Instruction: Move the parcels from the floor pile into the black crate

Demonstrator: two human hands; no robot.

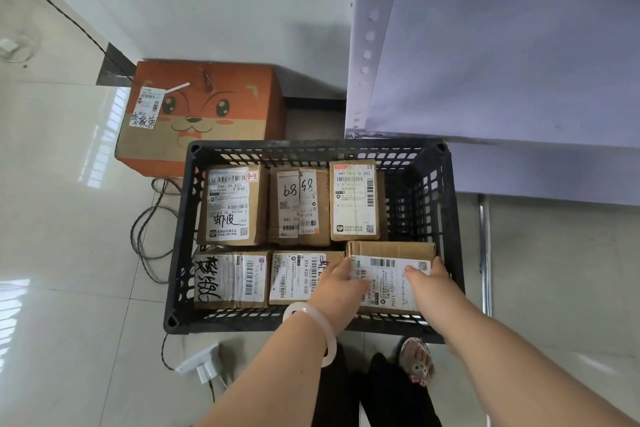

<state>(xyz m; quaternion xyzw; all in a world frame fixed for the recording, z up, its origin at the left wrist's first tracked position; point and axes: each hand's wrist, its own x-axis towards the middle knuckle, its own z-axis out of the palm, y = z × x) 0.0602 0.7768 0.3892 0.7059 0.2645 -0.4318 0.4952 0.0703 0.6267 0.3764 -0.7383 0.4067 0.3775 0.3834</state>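
Holding parcel point(391, 251) at both side edges, left hand point(341, 282), right hand point(425, 277), each grip curled round it, black crate point(311, 146) open far-right.

Crate point(452, 225) rear-rt corner free; shelf point(502, 73) close behind.

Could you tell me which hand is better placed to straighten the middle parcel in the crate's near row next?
Left. The left hand holds the left edge of the corner parcel, right beside the middle parcel. The right hand is at its right edge, by the black crate wall.
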